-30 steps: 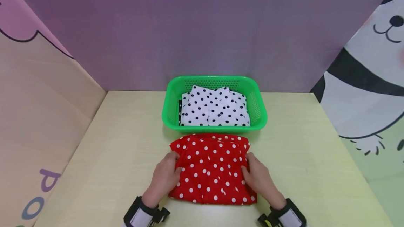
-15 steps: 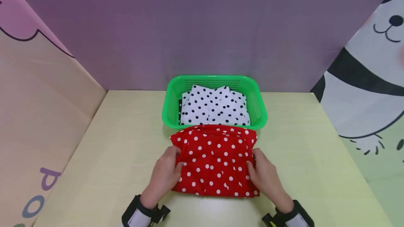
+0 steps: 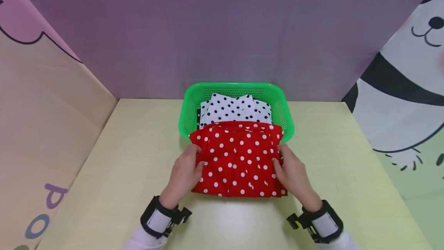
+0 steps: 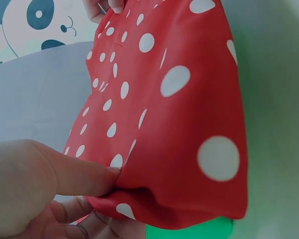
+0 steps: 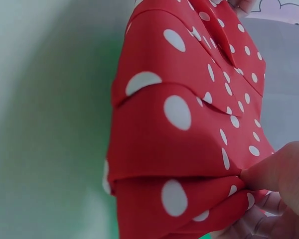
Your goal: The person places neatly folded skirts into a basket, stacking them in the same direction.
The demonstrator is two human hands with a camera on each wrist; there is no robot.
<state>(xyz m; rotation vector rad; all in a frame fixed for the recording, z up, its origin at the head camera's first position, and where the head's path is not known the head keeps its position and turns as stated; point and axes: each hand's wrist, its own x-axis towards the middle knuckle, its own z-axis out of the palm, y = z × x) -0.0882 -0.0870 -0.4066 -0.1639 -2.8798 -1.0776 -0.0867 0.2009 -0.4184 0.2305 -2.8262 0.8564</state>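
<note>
A folded red garment with white polka dots is held up between my two hands, its far edge overlapping the front rim of the green basket in the head view. My left hand pinches its left side, thumb on top and fingers beneath, as the left wrist view shows on the red cloth. The right side is pinched the same way by my right hand; layered folds of the cloth show in the right wrist view. Inside the basket lies a folded white cloth with black dots, its front part hidden behind the red garment.
The basket stands on a pale wooden table near its back edge, close to a purple backdrop. Printed panels flank the table, with a panda on the right one. A dark dotted edge shows at the white cloth's left side.
Both hands have carried the red garment forward, from the table in front of the basket to over its front rim. The basket and the white cloth have stayed put.
</note>
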